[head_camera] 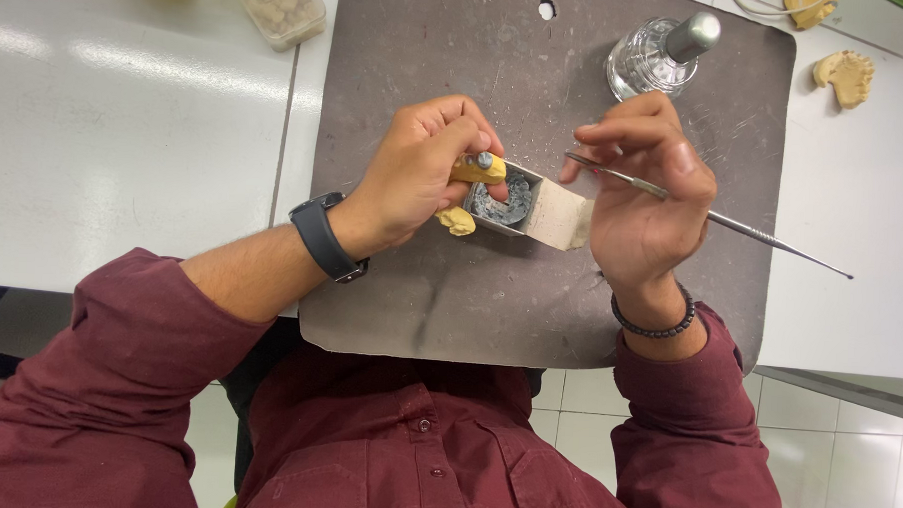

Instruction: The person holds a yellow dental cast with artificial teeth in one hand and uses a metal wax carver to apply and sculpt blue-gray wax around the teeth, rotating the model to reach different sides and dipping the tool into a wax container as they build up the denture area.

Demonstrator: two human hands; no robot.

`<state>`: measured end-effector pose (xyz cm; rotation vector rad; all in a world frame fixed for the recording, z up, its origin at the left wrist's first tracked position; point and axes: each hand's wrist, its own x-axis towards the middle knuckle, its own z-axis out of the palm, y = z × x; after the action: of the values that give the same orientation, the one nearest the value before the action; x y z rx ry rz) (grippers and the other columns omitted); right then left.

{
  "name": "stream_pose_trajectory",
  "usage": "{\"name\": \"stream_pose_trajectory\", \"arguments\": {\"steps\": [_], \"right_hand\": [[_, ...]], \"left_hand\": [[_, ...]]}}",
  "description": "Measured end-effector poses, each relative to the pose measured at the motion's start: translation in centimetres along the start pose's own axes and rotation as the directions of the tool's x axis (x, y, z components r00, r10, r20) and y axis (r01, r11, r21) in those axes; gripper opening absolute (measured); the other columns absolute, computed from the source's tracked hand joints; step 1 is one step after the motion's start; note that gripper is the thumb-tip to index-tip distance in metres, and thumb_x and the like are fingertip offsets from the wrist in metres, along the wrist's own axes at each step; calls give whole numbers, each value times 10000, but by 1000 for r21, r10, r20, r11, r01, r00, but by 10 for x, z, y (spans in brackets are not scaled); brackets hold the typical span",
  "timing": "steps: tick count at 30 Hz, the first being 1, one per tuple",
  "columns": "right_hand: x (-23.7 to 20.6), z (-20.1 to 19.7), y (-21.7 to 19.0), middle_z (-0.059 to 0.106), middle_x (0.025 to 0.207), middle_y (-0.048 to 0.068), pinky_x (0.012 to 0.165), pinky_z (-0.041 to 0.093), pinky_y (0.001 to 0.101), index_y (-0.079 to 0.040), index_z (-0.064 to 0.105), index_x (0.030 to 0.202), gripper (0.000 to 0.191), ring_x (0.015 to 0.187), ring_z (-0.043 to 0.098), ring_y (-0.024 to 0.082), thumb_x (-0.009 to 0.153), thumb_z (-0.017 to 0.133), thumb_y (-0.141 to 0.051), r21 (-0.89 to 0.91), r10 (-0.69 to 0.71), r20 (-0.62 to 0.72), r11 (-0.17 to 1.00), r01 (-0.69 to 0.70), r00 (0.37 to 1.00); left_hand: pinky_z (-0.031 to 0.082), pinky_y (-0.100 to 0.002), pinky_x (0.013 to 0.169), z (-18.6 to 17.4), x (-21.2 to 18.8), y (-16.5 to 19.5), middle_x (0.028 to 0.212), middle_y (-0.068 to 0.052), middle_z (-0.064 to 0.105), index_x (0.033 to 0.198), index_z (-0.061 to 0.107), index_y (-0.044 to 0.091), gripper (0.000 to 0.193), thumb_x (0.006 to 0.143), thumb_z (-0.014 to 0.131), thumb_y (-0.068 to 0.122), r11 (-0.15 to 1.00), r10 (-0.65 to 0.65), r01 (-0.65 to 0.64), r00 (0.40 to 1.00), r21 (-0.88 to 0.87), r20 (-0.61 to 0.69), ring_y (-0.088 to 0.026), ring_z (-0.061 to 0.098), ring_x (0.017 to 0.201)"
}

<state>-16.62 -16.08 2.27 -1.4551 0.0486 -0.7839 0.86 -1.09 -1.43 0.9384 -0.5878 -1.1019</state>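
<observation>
My left hand (424,168) grips a yellow dental cast with a grey metal framework (505,198) set in a tape-walled base, held just above a scuffed grey work board (450,304). My right hand (639,195) pinches a thin metal carving instrument (772,238) like a pen. Its near tip points at the cast and its long end sticks out to the right. The right fingers also touch the pale tape wall (558,216). A black watch is on my left wrist and a bead bracelet on my right.
A clear glass burner with a metal cap (662,53) stands at the board's far right. Yellow stone casts (848,76) lie on the white table to the right. A clear plastic box of pale pieces (285,8) sits at the far left.
</observation>
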Motion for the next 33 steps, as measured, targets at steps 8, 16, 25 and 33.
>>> {"name": "stream_pose_trajectory", "arguments": {"steps": [8, 16, 25, 33], "right_hand": [[2, 2, 7, 710, 932, 110, 707, 620, 278, 48, 639, 1141, 226, 797, 710, 154, 1184, 540, -151, -232, 3, -25, 973, -9, 1000], [8, 17, 0, 746, 1139, 145, 1000, 612, 270, 38, 638, 1259, 278, 1051, 746, 170, 1033, 796, 7, -449, 13, 122, 892, 44, 992], [9, 20, -1, 756, 1182, 107, 948, 601, 254, -9, 671, 1263, 363, 1076, 730, 144, 971, 887, -16, -608, -51, 133, 784, 123, 990], [9, 19, -1, 758, 1181, 100, 938, 599, 249, -25, 687, 1263, 349, 1055, 729, 138, 973, 880, -17, -625, -79, 163, 763, 165, 983]], "left_hand": [[643, -290, 808, 1, -1, 7, 1244, -183, 687, 1384, 546, -21, 386, 1042, 437, 122, 990, 15, -8, 999, -143, 49, -154, 732, 899], [657, -345, 994, 12, -7, 15, 1363, -100, 555, 1541, 411, -12, 551, 1049, 646, 67, 980, 178, -174, 984, -97, 33, -210, 684, 1214], [609, -352, 1053, 8, -7, 10, 1230, -114, 595, 1280, 474, 16, 427, 993, 788, -26, 901, 404, -406, 914, 156, 42, -223, 727, 1192], [616, -337, 1026, 6, -9, 5, 1182, -87, 609, 1181, 470, 41, 409, 971, 812, -39, 872, 437, -434, 899, 227, 38, -209, 740, 1169]]}}
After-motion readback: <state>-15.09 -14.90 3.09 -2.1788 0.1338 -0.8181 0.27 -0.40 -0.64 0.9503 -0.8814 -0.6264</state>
